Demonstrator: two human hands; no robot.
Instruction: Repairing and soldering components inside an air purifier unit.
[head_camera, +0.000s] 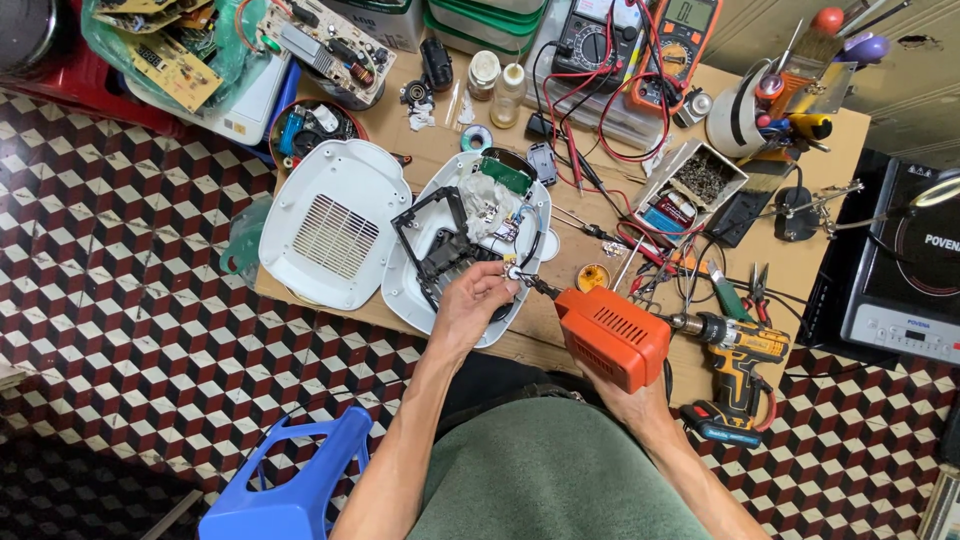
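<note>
Head camera looked straight down on a cluttered wooden workbench (560, 335) set over a red, white and black cube-patterned floor. The left hand (470, 305) was pinched narrow, fingertips (503, 272) closed on a small white part with wires at the lower edge of the opened white appliance base (425, 285), which lay on the bench just beside its detached white cover (330, 225) with a slotted vent. Inside that base sat a black plastic frame (440, 240) and a small green circuit board (508, 175). The right hand (630, 400) was wrapped around the grip of an orange soldering gun (605, 335), mostly hidden beneath the tool's body, and the gun's dark tip (530, 285) touched or nearly touched the pinched part (I could not tell which). Just right of the gun lay a yellow and black cordless drill (735, 360). Two multimeters (640, 40) with red and black leads stood at the far edge, and a blue plastic stool (290, 480) sat on the floor near the left forearm.
</note>
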